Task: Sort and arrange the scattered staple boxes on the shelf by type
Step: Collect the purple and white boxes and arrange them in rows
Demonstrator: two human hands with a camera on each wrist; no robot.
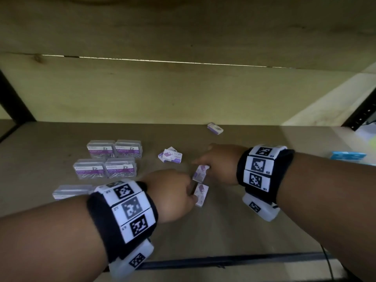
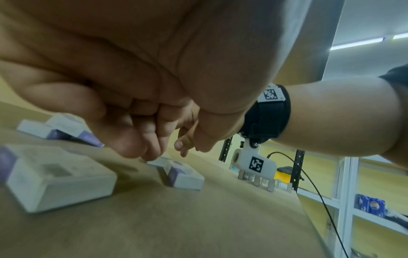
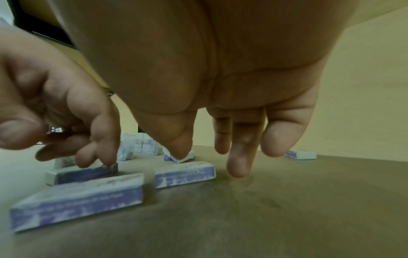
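Staple boxes, small, white and purple, lying scattered on the brown shelf [image 1: 244, 210]. Near box [image 1: 201, 194]: flat, mid-shelf; left hand [image 1: 173, 192] rests its fingertips [image 1: 192, 197] on the box's left edge, fingers curled downward. Whether they pinch it or only touch it cannot be told. Second box [image 1: 200, 173]: flat, just beyond the near box, the two set end to end with a narrow gap; right hand [image 1: 218, 162] hangs over its right end, fingers [image 3: 239, 157] straight and pointing down, apart from the thumb, closed on nothing. In the right wrist view the thumb tip sits close above this box [image 3: 184, 173]; contact is unclear.

Pair of boxes [image 1: 171, 155]: one leaning across the other, beyond the hands and left of the right hand. Single box [image 1: 215, 128]: alone near the back wall [image 1: 183, 94], well apart from the rest.

Paper-clip cases [image 1: 113, 158], clear plastic with purple labels: four in a two-by-two block at left, touching or nearly so. Fifth case [image 1: 70, 191]: nearer the front edge, partly hidden behind the left wrist.

Wristbands [image 1: 126, 212], black, carrying black-and-white square markers, one on each wrist. Blue packet [image 1: 348, 155]: far right edge of the shelf.
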